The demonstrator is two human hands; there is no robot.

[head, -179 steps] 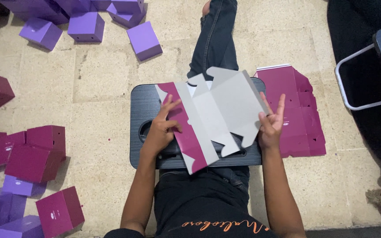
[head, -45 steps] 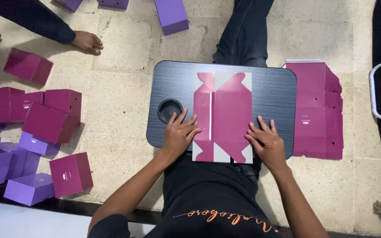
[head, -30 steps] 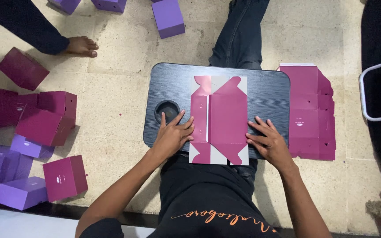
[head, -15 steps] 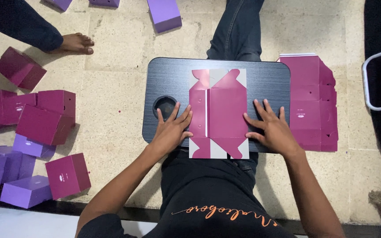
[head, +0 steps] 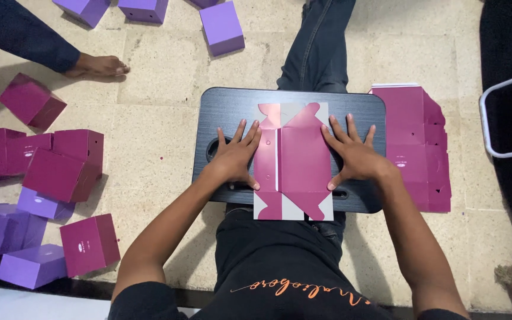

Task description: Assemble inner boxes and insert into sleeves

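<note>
Lying flat at the middle of the black lap desk point(head: 232, 104), the magenta folded carton blank point(head: 294, 160) is pressed at both side edges. Left hand point(head: 235, 155) and right hand point(head: 354, 155) rest open-palmed, fingers spread, grasping nothing; a stack of flat blanks point(head: 416, 148) lies right.

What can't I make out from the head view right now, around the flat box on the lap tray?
- Lap tray: its round cup hole is mostly under the left hand; the near edge is hidden by the folded magenta box blank.
- Box blank: the underside is unseen.
- Stack of flat magenta blanks: the count cannot be told from above.
- White metal frame: cut off by the right edge.
- Right hand: the palm contact is hidden.
</note>
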